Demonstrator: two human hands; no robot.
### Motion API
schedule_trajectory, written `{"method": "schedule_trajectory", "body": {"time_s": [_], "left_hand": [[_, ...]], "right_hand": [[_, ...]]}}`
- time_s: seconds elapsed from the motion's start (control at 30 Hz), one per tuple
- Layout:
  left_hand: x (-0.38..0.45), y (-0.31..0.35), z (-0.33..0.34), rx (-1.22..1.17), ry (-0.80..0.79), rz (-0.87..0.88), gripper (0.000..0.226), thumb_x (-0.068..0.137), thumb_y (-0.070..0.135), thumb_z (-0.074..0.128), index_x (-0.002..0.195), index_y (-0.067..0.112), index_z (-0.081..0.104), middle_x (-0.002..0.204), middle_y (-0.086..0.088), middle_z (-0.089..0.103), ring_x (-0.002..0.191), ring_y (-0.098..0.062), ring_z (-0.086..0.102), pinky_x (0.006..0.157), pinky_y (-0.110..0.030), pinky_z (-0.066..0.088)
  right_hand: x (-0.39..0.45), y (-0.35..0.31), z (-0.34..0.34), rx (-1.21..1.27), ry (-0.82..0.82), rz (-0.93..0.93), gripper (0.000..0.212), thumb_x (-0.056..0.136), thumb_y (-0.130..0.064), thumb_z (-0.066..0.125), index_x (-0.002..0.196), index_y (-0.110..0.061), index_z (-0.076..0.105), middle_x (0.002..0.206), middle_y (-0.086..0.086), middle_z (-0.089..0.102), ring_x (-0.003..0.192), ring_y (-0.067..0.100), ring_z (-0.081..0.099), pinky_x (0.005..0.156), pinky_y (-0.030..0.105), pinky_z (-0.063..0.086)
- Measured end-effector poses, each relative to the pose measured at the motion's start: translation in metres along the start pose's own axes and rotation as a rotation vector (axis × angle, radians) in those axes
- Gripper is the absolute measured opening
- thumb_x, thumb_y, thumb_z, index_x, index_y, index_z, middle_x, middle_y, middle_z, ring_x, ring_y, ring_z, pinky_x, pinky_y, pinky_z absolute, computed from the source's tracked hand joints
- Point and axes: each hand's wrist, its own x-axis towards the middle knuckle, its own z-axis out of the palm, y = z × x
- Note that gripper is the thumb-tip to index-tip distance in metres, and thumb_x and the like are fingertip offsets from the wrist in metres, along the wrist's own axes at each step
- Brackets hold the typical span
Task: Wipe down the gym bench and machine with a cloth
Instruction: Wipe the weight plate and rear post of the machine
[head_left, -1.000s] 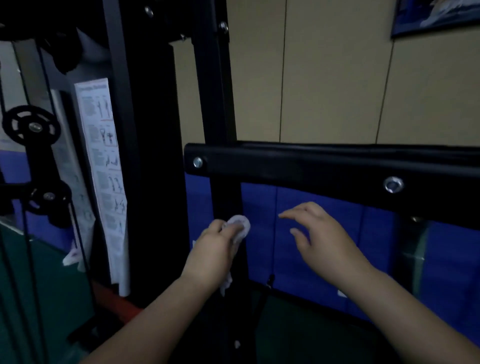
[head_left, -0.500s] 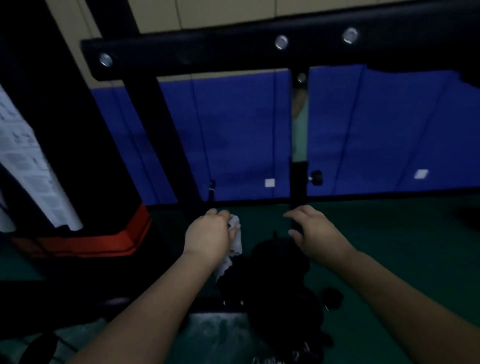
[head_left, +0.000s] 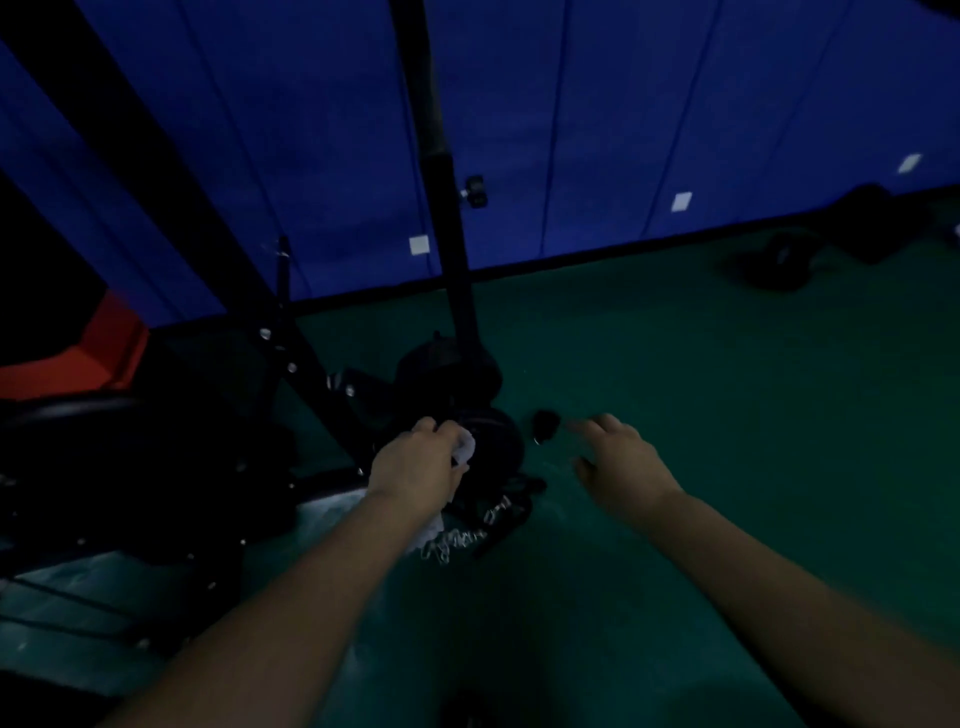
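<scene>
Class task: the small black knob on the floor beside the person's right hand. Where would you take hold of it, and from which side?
Probably pinch the black knob across its rounded body from above, the right hand being nearest and open. It lies low on the green floor, so the sides offer little room.

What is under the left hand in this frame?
The left hand grips a white cloth against the dark round base of the machine. A metal chain lies on the green floor below the wrist. Most of the cloth is covered.

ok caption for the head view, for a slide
Left hand holds a white cloth at the machine's dark base; right hand hovers open over green floor.
</scene>
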Motion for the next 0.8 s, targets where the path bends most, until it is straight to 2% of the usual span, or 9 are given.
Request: {"method": "schedule_trajectory", "body": {"time_s": [0.3,0.47,0.6,0.8], "left_hand": [[-0.059,0.066,0.057,0.073,-0.172,0.103,0.037,0.094,0.034,0.049,0.130,0.024,0.043,0.121,-0.005,0.049,0.097,-0.023,0.056,0.062,-0.028,0.036],[-0.072,0.086,0.073,0.106,-0.222,0.241,0.039,0.094,0.035,0.051,0.129,0.019,0.043,0.121,-0.007,0.050,0.096,-0.024,0.055,0.065,-0.032,0.043],[-0.086,0.107,0.084,0.130,-0.264,0.376,0.036,0.095,0.035,0.050,0.128,0.020,0.044,0.121,-0.007,0.049,0.093,-0.024,0.054,0.064,-0.031,0.039],[-0.120,0.141,0.106,0.158,-0.265,0.545,0.037,0.094,0.039,0.051,0.126,0.020,0.048,0.117,-0.006,0.052,0.091,-0.027,0.057,0.070,-0.035,0.049]], "right_hand": [[-0.121,0.059,0.045,0.026,-0.060,0.178,0.048,0.095,-0.032,0.048,0.141,-0.024,0.038,0.134,0.004,0.046,0.121,0.028,0.044,0.099,0.041,0.042],[-0.178,0.071,0.057,0.069,0.008,0.350,0.047,0.096,-0.035,0.047,0.140,-0.024,0.040,0.134,0.005,0.046,0.122,0.030,0.044,0.098,0.043,0.043],[-0.229,0.072,0.074,0.122,0.072,0.492,0.046,0.095,-0.035,0.049,0.139,-0.022,0.042,0.134,0.006,0.047,0.122,0.030,0.044,0.096,0.043,0.044],[-0.302,0.078,0.098,0.178,0.100,0.664,0.046,0.096,-0.035,0.048,0.139,-0.022,0.042,0.133,0.006,0.046,0.122,0.031,0.043,0.097,0.043,0.043]]}}
